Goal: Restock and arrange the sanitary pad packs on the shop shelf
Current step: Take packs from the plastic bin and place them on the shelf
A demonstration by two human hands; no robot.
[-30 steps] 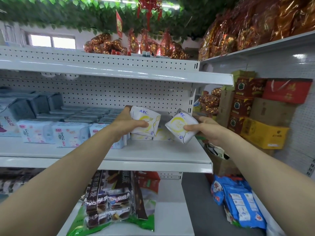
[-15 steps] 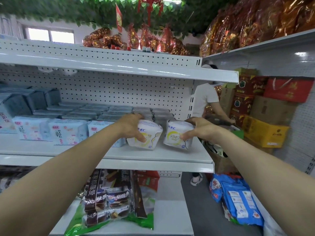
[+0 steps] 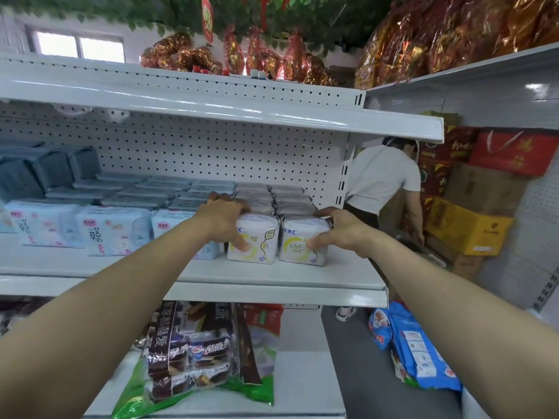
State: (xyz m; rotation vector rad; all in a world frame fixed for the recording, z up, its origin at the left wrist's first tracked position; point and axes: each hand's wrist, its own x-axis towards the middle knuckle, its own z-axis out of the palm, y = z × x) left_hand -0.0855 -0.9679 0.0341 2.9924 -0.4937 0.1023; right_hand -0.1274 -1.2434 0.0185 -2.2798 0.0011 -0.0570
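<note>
Lowered since earlier: left pack [image 3: 260, 240] and right pack [image 3: 298, 243] now standing side by side on shelf [image 3: 272, 279], left hand [image 3: 225, 220] and right hand [image 3: 338, 234] each gripping own pack. Placing step ending; next likely needing release, squaring fronts.

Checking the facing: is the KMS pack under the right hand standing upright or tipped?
Upright: the KMS pack stands on the shelf, label facing out.

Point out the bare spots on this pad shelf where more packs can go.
Bare: the front strip of the shelf, before the blue packs, and the corner between the right white pack and the shelf's end. Crowded: grey packs fill the rows behind it and the left white pack.
</note>
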